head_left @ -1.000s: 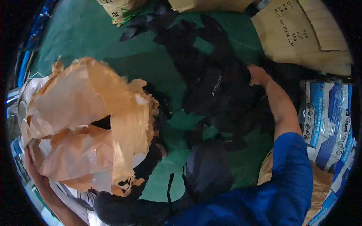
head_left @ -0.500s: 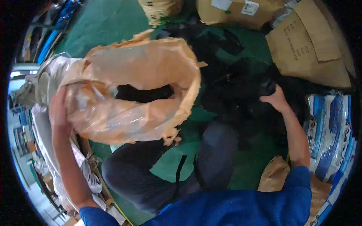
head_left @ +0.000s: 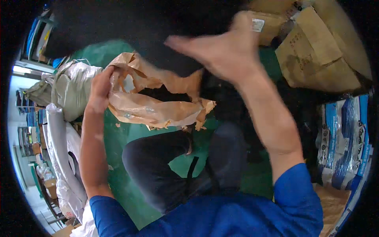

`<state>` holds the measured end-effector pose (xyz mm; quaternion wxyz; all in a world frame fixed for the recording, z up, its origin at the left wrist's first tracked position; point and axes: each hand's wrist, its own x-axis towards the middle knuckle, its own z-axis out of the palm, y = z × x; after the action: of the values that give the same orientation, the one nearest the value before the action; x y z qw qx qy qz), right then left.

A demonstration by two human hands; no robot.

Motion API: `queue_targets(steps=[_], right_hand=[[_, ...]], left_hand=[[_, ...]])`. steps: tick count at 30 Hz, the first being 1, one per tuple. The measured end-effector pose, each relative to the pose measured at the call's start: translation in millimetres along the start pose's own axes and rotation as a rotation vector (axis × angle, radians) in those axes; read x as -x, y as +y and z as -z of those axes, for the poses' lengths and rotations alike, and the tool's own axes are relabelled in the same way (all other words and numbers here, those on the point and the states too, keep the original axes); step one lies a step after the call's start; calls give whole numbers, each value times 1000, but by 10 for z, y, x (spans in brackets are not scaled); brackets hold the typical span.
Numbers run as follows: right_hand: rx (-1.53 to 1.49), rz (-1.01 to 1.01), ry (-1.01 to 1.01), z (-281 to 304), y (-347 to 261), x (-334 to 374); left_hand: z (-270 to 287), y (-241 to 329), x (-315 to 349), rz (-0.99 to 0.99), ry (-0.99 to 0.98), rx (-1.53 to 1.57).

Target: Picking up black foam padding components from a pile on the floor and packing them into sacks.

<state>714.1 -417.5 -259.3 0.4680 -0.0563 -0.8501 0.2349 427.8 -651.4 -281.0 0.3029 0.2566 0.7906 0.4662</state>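
My left hand [head_left: 102, 87] is closed on the rim of a torn, brown paper sack [head_left: 154, 110] with a shiny inner lining. Dark material [head_left: 166, 94] shows in the sack's mouth. My right hand [head_left: 227, 51] is raised at the upper middle, smeared by motion, with its thumb stretched away from the fingers. A large, blurred black mass [head_left: 118, 23] fills the top of the picture, right beside that hand. Whether the hand touches it, I cannot tell.
More black pieces [head_left: 233, 110] lie on the green floor beyond my legs. Brown cartons [head_left: 312, 51] stand at the far right, above plastic-wrapped blue and white packs [head_left: 343, 134]. A pale woven sack [head_left: 73, 91] and white rolls [head_left: 57, 134] line the left side.
My right hand has swung up and left from the black pieces, and the black mass has come across the top. My left hand has shifted right with the sack, which now looks flatter.
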Motion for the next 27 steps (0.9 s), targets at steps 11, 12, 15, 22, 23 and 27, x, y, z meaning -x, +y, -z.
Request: queue_targets(steps=[11, 12, 15, 22, 23, 27], right_hand=[[78, -206, -1054, -1916, -248, 1198], [81, -305, -1104, -1903, -240, 1159], [-121, -453, -1274, -1898, -194, 1137], [80, -278, -1129, -1604, 32, 1506], [-7, -399, -1247, -1524, 39, 1414], [65, -388, -1279, -1091, -208, 1109]], left_hand=[[253, -518, 66, 324, 94, 277], [61, -410, 95, 382, 89, 376], [47, -250, 166, 377, 19, 524], [-115, -322, 81, 231, -9, 335], [-39, -334, 186, 207, -30, 346], [112, -481, 548, 199, 37, 450]])
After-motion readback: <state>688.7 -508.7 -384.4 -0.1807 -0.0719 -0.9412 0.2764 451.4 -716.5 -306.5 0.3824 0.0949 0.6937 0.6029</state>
